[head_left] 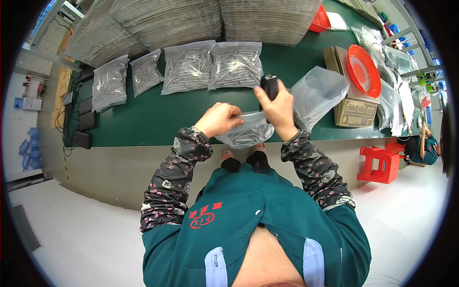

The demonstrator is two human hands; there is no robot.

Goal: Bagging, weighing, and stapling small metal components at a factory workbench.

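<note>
Green work jacket (229, 198) and dark flower-patterned oversleeves (168, 184) fill the foreground of the head view as a person stands at a green table (158, 122), both bare hands raised at its front edge. Left hand (219, 119) pinches the upper left edge of a clear plastic bag (246, 134), thumb and fingers closed on the film; the bag, with grey rod-like pieces inside, sits at the table's front edge, between the two hands and partly out over the edge. Right hand (278, 107) is curled firmly around a black handheld tool (269, 87), which stands up above the fingers just beyond the bag's right end; whether that hand also touches the bag cannot be told. Just to the right, a larger clear bag (313, 98) leans near a tan scale (356, 114) with a round red tray (350, 62) on top. Across the table, four filled clear bags, the leftmost bag (110, 85), a smaller bag (146, 72) and two bags of grey rods (189, 67), lie in a row before tall stacks of clear trays (165, 21). Black boxes (87, 121) and cables line the table's left end. At far right, a red stool (379, 165) stands on the pale floor, near a seated co-worker (424, 152).
</note>
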